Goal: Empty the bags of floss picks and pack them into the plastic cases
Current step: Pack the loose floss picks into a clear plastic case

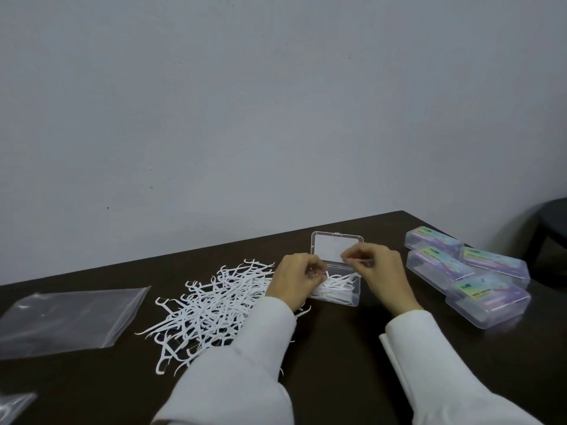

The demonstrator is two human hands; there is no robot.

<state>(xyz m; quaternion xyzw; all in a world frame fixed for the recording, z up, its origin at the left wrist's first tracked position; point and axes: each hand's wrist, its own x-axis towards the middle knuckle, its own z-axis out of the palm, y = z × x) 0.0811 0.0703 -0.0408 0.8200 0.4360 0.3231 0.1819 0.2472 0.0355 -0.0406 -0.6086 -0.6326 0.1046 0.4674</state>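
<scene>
A person is loading floss picks into an open plastic case on the counter, left hand and right hand each pinching picks (fingers curled) above it. Packing is going best with picks laid parallel, lengthwise along the case. The loose pile is lying jumbled left of it, pointing every way.

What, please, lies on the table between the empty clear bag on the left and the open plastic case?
In the head view, a loose pile of white floss picks lies between the empty bag and the open case, with the left hand at its right edge.
</scene>
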